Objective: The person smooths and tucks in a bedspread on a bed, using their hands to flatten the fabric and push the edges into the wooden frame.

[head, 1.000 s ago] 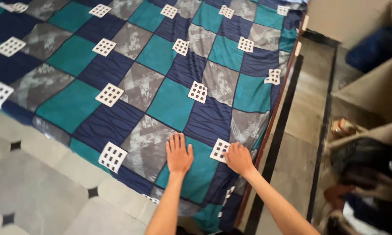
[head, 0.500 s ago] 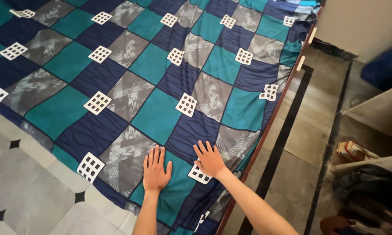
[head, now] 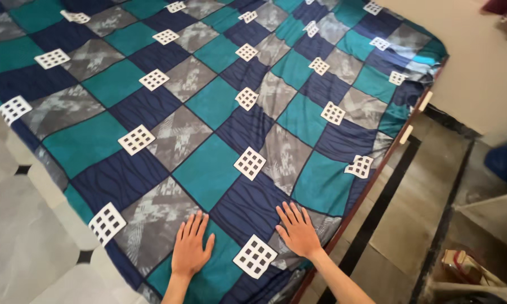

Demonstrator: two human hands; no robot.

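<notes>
Two bare hands lie flat, palms down, on a patchwork bedsheet (head: 208, 112) of teal, navy and grey squares with small white grid patches at the crossings. The left hand (head: 190, 252) rests near the bed's near edge, its fingers spread and pointing away from the person, over a teal square beside a grey one. The right hand (head: 298, 231) rests close to the bed's near right corner, fingers also splayed, across navy and grey squares. Neither hand grips anything; both press open on the cloth, a short way apart, with a white grid patch (head: 255, 256) between them and slightly nearer the person. The sheet covers the whole bed and hangs over its near edge onto a pale tiled floor (head: 28, 247). Along the bed's right edge runs a dark wooden frame rail (head: 377, 174), and beyond it a stone floor with a black border strip (head: 377, 219).
</notes>
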